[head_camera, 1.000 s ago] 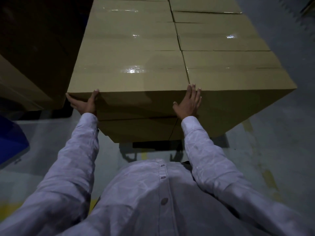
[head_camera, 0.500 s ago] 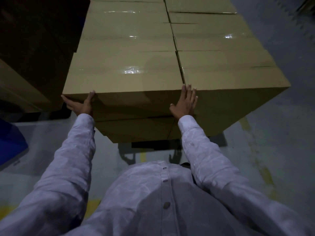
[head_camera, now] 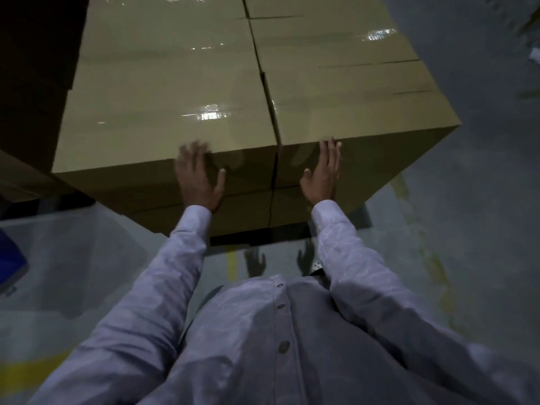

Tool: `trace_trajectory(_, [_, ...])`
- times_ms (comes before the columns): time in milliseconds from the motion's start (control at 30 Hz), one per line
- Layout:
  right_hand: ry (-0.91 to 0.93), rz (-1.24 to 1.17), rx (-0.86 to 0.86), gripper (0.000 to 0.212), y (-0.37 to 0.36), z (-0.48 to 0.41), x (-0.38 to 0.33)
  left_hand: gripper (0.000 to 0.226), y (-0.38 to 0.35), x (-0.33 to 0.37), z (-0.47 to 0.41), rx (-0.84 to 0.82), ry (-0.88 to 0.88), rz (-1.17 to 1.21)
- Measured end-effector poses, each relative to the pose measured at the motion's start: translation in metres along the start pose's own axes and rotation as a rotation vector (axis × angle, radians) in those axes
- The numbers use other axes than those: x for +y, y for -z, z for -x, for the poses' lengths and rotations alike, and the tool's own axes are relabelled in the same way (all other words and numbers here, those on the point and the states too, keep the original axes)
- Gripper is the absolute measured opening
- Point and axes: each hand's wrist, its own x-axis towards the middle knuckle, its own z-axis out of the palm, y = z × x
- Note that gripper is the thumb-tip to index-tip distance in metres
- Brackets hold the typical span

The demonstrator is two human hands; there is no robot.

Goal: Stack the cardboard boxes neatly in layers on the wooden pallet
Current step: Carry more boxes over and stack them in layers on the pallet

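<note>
The fingers (head_camera: 191, 153) of the left hand (head_camera: 198, 179) are straight and spread, blurred by motion. They lie flat on the near face of the front left box (head_camera: 163, 127) of the stack (head_camera: 175, 54), tips at its top edge, and grasp nothing. The fingers (head_camera: 328, 153) of the right hand (head_camera: 321, 176) are straight and close together. They lie flat on the near face of the stack's front right box (head_camera: 359, 118), tips at the top edge, also grasping nothing. The seam (head_camera: 274, 173) between these two boxes runs down between the hands. White sleeves (head_camera: 350, 247) reach from the person to the stack.

The stack's top layer is two rows of cardboard boxes side by side, their taped tops shining. A lower layer (head_camera: 233, 211) shows beneath the hands. Under the stack lies a dark band (head_camera: 233, 240); whether it is the pallet cannot be told. Left of the stack stands another, darker pile of boxes (head_camera: 20, 176), and further left and nearer is a blue object (head_camera: 11, 258). In front of the stack a yellow line (head_camera: 232, 263) marks the grey floor (head_camera: 467, 229).
</note>
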Motion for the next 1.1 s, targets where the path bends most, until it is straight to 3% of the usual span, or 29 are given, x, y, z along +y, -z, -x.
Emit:
trace_trajectory(100, [-0.029,-0.065,0.034,0.088,0.011,-0.018,0.036,0.063,-0.032,0.058,0.001,-0.071,-0.136,0.041])
trace_trajectory(233, [-0.003,-0.182,0.124,0.071,0.021,-0.056,0.088,0.046,-0.070,0.127,0.007,0.059,-0.172,0.059])
trace_trajectory(333, [-0.002,-0.221,0.231,0.060,0.040,-0.099,0.152,0.045,-0.105,0.189,0.004,0.176,0.129,0.095])
trace_trajectory(400, [-0.087,-0.176,0.244,0.064,0.060,-0.132,0.198,0.050,-0.125,0.218,-0.008,0.289,0.411,0.151])
trace_trajectory(500, [-0.207,-0.144,0.228,0.072,0.089,-0.168,0.254,0.059,-0.143,0.242,-0.031,0.431,0.700,0.272])
trace_trajectory(600, [-0.349,-0.213,0.161,0.090,0.113,-0.187,0.292,0.065,-0.149,0.260,-0.042,0.389,0.981,0.460])
trace_trajectory(700, [-0.400,-0.361,-0.016,0.110,0.132,-0.200,0.313,0.076,-0.153,0.264,-0.041,0.421,1.021,0.518])
trace_trajectory(800, [-0.362,-0.534,-0.193,0.110,0.144,-0.204,0.319,0.079,-0.148,0.262,-0.041,0.442,1.089,0.556])
trace_trajectory(1100, [-0.354,-0.579,-0.229,0.102,0.146,-0.203,0.317,0.075,-0.135,0.234,-0.035,0.362,1.083,0.622])
